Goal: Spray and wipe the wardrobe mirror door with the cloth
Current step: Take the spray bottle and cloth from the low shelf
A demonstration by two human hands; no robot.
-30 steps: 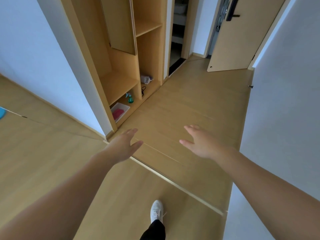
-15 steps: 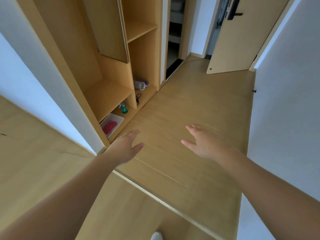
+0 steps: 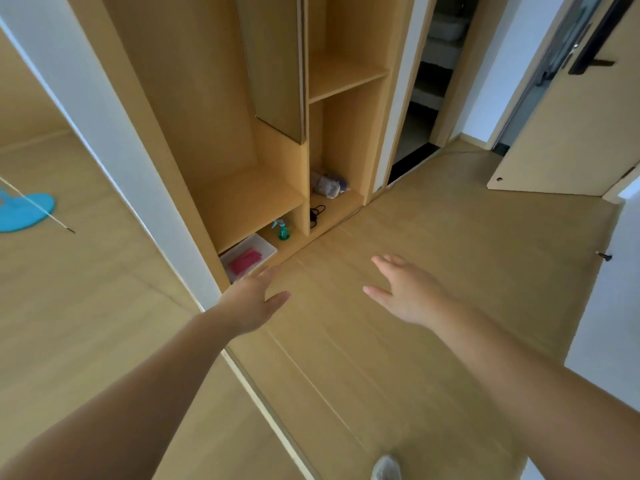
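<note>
Left hand, right hand: outstretched, fingers straight.

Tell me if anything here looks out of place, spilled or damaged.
Nothing looks spilled or broken. The spray bottle stands upright in the wardrobe's bottom compartment, and the pink cloth lies in the white tray beside it. A tangled black cord lies loose in the next compartment.

Both forearms are bare — no sleeves, rings or watch — and one white shoe shows.
</note>
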